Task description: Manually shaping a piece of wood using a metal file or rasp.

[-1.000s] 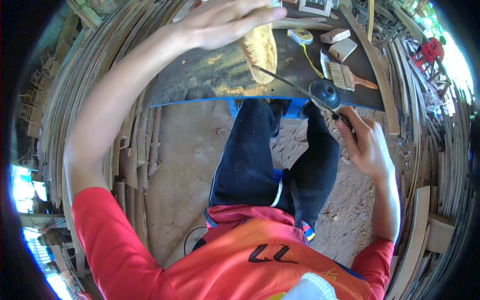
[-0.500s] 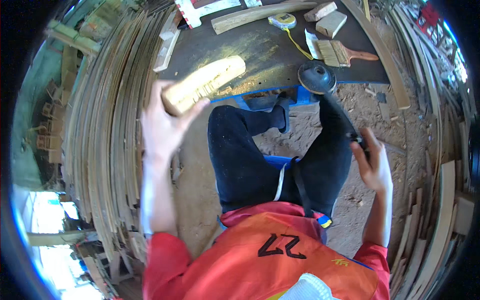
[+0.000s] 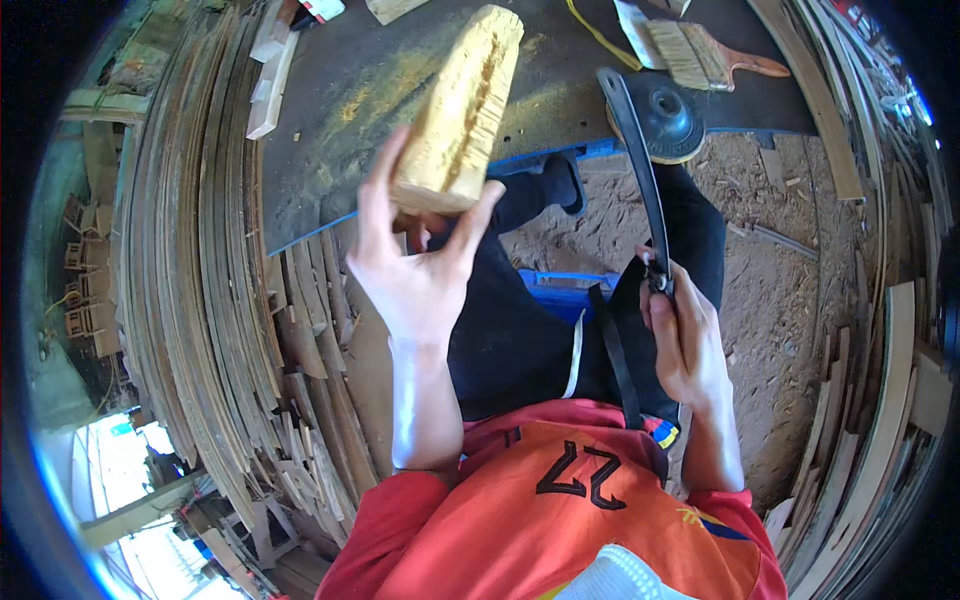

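Observation:
My left hand [image 3: 415, 275] grips the lower end of a pale yellow wood block [image 3: 465, 110], fingers and thumb on opposite sides. One face of the block has a rough row of notches, and the block tilts up over the worktable. My right hand [image 3: 688, 335] is closed round the near end of a long, thin, slightly curved black tool [image 3: 643, 170]. The tool's far end is rounded, with a small hole; its exact kind cannot be made out. Beyond it, a black domed disc [image 3: 675, 125] lies at the table's edge, partly overlapped by the tool.
The dark worktable [image 3: 330, 150] carries wood dust, a wide paintbrush [image 3: 690, 55], a yellow measuring tape strip [image 3: 600, 38] and pale wood pieces [image 3: 268, 95]. Stacked long wood strips [image 3: 190, 250] stand at the left, more boards [image 3: 890, 370] at the right. Dirt floor [image 3: 765, 230] lies beside my legs.
My left hand has moved right with the block, which now stands more upright and shows its notched face. My right hand has shifted left, raising the black tool to point up.

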`<action>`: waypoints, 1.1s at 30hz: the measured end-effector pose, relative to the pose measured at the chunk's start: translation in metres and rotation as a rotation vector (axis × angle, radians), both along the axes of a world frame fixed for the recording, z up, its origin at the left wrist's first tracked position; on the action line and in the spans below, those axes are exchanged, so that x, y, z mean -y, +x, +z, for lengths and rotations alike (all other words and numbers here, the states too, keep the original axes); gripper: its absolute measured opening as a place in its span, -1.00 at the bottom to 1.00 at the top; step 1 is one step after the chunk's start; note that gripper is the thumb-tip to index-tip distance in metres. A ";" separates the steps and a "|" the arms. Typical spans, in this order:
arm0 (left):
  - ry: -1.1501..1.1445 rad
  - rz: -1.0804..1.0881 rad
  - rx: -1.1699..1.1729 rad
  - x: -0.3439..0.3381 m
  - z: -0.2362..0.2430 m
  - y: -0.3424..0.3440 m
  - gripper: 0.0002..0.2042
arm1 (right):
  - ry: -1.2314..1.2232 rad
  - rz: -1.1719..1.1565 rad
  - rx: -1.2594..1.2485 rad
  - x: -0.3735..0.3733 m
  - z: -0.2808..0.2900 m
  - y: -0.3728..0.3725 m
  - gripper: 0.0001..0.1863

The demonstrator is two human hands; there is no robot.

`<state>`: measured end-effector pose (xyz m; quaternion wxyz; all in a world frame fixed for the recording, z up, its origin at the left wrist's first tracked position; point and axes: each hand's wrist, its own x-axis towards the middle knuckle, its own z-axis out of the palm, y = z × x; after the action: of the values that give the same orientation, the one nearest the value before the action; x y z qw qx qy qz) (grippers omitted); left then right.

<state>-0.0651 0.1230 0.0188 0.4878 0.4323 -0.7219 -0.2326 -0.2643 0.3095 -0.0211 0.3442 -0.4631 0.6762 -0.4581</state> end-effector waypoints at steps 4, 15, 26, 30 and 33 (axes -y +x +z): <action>-0.253 -0.037 0.096 0.016 0.005 0.003 -0.25 | -0.167 0.101 -0.230 0.038 0.016 0.008 -0.59; 0.071 -0.002 -0.056 -0.002 0.007 0.006 -0.21 | -0.287 0.096 -0.663 0.083 0.027 0.029 -0.79; -0.045 -0.079 0.057 0.006 0.001 0.014 -0.23 | -0.256 0.136 -0.651 0.089 0.027 0.021 -0.79; 0.088 0.004 0.050 0.017 0.008 0.021 -0.21 | -0.226 0.216 -0.621 0.105 0.036 0.031 -0.78; -0.081 -0.052 0.029 0.026 0.009 0.013 -0.21 | -0.236 0.163 -0.564 0.105 0.033 0.026 -0.79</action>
<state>-0.0521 0.0974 0.0273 0.4880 0.3966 -0.7488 -0.2094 -0.2384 0.2044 0.0122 0.1224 -0.6615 0.6477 -0.3578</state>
